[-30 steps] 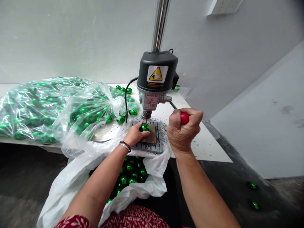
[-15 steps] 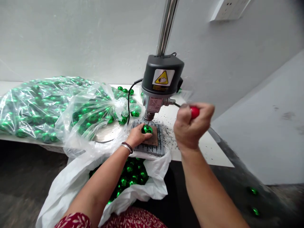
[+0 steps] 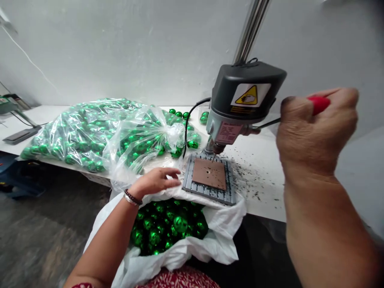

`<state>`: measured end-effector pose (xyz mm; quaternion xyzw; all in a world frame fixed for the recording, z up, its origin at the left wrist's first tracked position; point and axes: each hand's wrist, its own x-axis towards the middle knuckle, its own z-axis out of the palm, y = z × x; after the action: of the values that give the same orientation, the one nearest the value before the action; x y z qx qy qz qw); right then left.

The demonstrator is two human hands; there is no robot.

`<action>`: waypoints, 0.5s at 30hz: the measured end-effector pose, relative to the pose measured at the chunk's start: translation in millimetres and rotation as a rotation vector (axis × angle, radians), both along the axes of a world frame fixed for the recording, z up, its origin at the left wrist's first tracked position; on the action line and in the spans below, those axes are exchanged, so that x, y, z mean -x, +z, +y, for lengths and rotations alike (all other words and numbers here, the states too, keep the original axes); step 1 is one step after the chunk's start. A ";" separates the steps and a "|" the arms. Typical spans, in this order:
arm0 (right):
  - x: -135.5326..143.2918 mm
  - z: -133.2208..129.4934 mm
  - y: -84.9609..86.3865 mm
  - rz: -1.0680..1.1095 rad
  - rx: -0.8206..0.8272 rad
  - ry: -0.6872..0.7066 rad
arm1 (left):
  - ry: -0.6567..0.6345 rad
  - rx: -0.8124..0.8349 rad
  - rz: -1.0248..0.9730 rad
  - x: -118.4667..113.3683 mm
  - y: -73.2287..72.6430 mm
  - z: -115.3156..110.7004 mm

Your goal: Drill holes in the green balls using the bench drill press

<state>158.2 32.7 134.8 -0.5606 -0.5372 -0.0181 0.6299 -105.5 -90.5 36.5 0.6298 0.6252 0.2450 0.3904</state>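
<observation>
My right hand (image 3: 315, 128) is wrapped round the red-ended lever handle (image 3: 319, 105) of a small drill press (image 3: 247, 92). Under its chuck, a thin bit points down at a brown square board (image 3: 209, 174) with a small hole, lying on the grooved metal base (image 3: 229, 194). My left hand (image 3: 157, 182) hangs just left of the base with fingers apart and nothing in them. Right below it, an open white sack (image 3: 223, 236) holds many shiny green balls (image 3: 154, 236); one ball (image 3: 180, 223) sits higher than the others.
A tied clear plastic bag (image 3: 87, 132) full of green balls lies along the table at the left. Loose green balls (image 3: 193, 140) rest behind its knot. Dark shavings (image 3: 255, 180) litter the white table (image 3: 270, 206). A black cable (image 3: 186, 132) loops beside the drill.
My left hand has let go of the green ball under the drill and moved left, off the base. My right hand stays on the lever handle. The view has swung left.
</observation>
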 end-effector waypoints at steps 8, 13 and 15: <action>4.5 -1.9 7.7 0.060 0.102 -0.032 | 0.797 -0.622 0.785 54.3 1.5 25.9; 8.8 -13.3 11.3 0.072 0.085 0.018 | 0.272 -0.305 0.663 59.5 -7.8 53.6; 8.6 -16.3 12.5 0.061 0.135 0.022 | 0.050 0.016 0.562 52.3 -19.1 64.8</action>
<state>149.6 16.4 147.3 -0.5963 -0.5239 0.0420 0.6068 -157.8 -25.7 17.4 0.6544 0.7263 0.0654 0.2002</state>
